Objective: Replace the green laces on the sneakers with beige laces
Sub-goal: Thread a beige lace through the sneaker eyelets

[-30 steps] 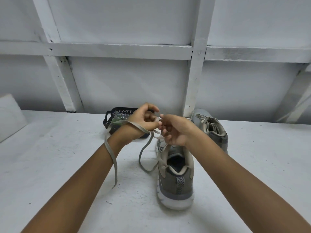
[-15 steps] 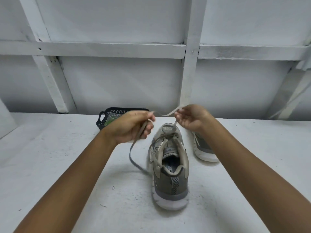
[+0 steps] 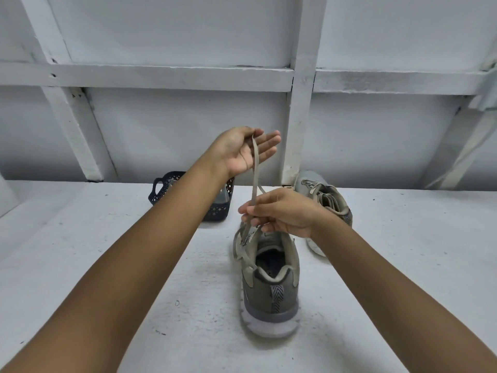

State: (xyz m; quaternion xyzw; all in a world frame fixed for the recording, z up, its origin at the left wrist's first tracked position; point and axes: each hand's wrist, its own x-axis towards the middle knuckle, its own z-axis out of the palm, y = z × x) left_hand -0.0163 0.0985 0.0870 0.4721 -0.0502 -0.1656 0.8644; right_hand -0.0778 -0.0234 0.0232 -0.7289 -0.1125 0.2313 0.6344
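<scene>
Standing on the white table (image 3: 80, 238) with its heel toward the camera, the near sneaker (image 3: 270, 281) sits just below both hands, its tongue and collar pulled open. The left hand (image 3: 242, 152) is raised above it, palm turned inward, fingers straight and slightly apart. A beige lace (image 3: 254, 168) comes out from the gap between its thumb and forefinger and hangs down across the palm; whether the thumb presses on it cannot be told. Lower down, the right hand (image 3: 282, 211) pinches that same lace between thumb and forefinger, the other fingers curled beneath, right over the sneaker's upper eyelets. From the pinch the lace runs on down into the shoe's front, where loose beige loops lie beside the tongue. The far sneaker (image 3: 329, 203) stands behind the right hand near the wall (image 3: 188, 130), already threaded with beige lacing. A dark perforated basket (image 3: 161, 189) sits on the table behind the left forearm, which partly hides it.
</scene>
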